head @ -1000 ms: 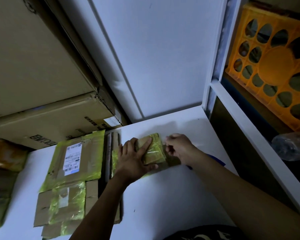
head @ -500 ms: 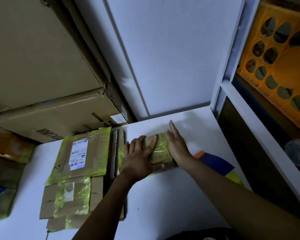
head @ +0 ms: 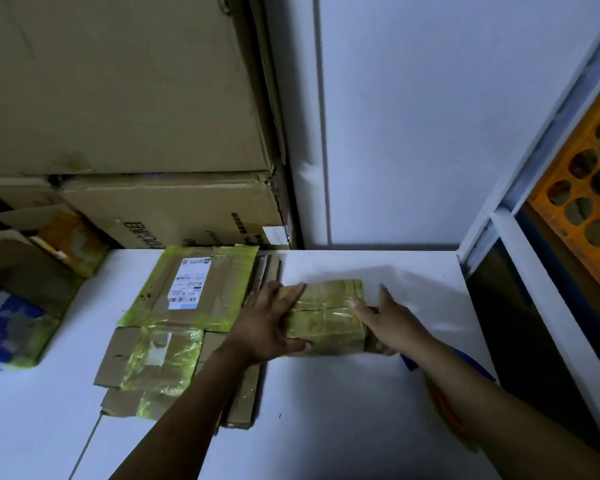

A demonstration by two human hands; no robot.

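Observation:
A small cardboard parcel (head: 326, 313) wrapped in yellow-green tape lies on the white table (head: 343, 410). My left hand (head: 267, 323) presses flat on its left side, thumb along the near edge. My right hand (head: 388, 317) touches its right end with straight fingers. Just left of my left hand a flat taped parcel with a white label (head: 191, 285) rests on flattened cardboard pieces (head: 146, 368).
Large cardboard boxes (head: 129, 133) are stacked behind the table at the left. A white wall panel (head: 413, 116) stands at the back. An orange perforated crate (head: 586, 209) sits on the white shelf at the right. Blue and yellow packets (head: 11, 323) lie at the far left.
My right hand opened from a pinch at the parcel's right corner and now lies straight against its right end. The left hand stays pressed on the parcel. The view shifted left.

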